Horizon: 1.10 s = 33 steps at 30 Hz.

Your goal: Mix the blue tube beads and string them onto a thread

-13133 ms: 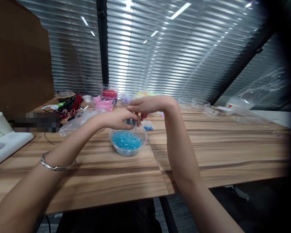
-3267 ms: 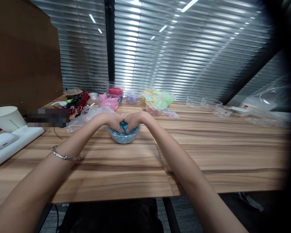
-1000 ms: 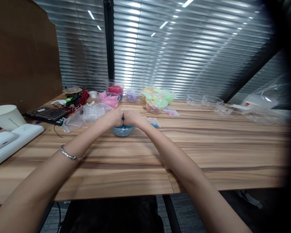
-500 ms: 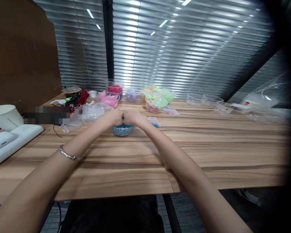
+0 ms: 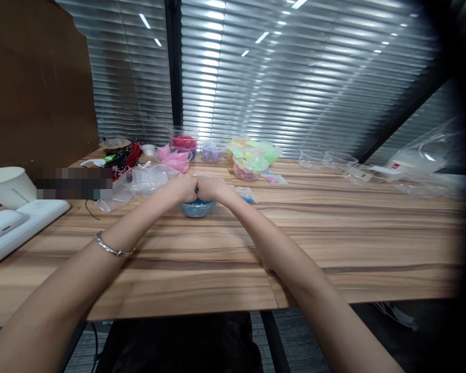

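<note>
Both hands meet knuckle to knuckle over a clear bowl of blue beads [image 5: 196,208] that sits toward the far middle of the table [image 5: 225,259]. The left hand [image 5: 179,187] and the right hand [image 5: 212,188] are curled closed, fingertips pressed together around a small dark-blue bit [image 5: 196,190] between them; what exactly it is cannot be told. A silver bangle [image 5: 112,248] circles the left wrist.

Behind the hands, along the far edge, stand a bowl of pink pieces [image 5: 175,159], a red-filled bowl [image 5: 184,141], a bowl of purple beads [image 5: 212,153] and a cluster of yellow and green bags and bowls [image 5: 254,155]. A small bag with blue beads [image 5: 245,194] lies just right of the bowl, and crumpled clear bags [image 5: 142,181] lie just left of it. Red and black cords [image 5: 124,156] sit at the far left corner. Empty clear bowls [image 5: 322,159] and a large clear bag [image 5: 423,155] line the far right edge; a small red label shows there but cannot be read.

At the left edge are a white paper cup [image 5: 5,185] with faint print too small to read and a white flat device [image 5: 19,217].

The near half of the table and its right side are bare wood, leaving open room.
</note>
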Available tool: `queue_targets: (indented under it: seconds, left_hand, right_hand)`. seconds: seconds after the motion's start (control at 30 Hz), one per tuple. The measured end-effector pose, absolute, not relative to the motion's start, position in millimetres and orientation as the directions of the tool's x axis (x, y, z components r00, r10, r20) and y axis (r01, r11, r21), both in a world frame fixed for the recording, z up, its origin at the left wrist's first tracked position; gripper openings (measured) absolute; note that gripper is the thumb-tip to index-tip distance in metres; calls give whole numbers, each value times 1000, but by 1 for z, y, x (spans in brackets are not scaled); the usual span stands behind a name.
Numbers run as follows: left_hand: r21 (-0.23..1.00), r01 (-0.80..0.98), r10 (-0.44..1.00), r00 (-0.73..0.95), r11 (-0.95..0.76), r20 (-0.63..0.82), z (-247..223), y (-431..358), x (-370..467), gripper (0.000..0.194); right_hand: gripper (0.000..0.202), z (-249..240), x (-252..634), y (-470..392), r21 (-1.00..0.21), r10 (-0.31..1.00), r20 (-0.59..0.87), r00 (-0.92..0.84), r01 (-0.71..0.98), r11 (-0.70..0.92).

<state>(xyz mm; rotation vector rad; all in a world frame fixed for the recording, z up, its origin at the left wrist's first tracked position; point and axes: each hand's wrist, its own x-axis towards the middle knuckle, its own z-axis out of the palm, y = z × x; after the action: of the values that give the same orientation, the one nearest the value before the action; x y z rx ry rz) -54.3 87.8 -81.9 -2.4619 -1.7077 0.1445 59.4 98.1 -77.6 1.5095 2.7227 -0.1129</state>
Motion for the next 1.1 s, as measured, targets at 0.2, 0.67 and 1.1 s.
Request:
queue_targets:
  seconds: [0.2, 0.67, 1.1]
  left_hand:
    - [-150, 921, 930, 367, -359, 25, -77, 85, -56, 38]
    - [-148, 933, 936, 342, -328, 81, -75, 89, -56, 35]
    - [-100, 922, 916, 384, -374, 114, -77, 97, -64, 34]
  right_hand:
    - [39, -74, 58, 101, -48, 842, -53, -537, 844, 535]
    - [42, -74, 59, 101, -62, 873, 20, -488, 870, 488]
    - [34, -79, 64, 111, -89, 811, 96, -577, 807, 584]
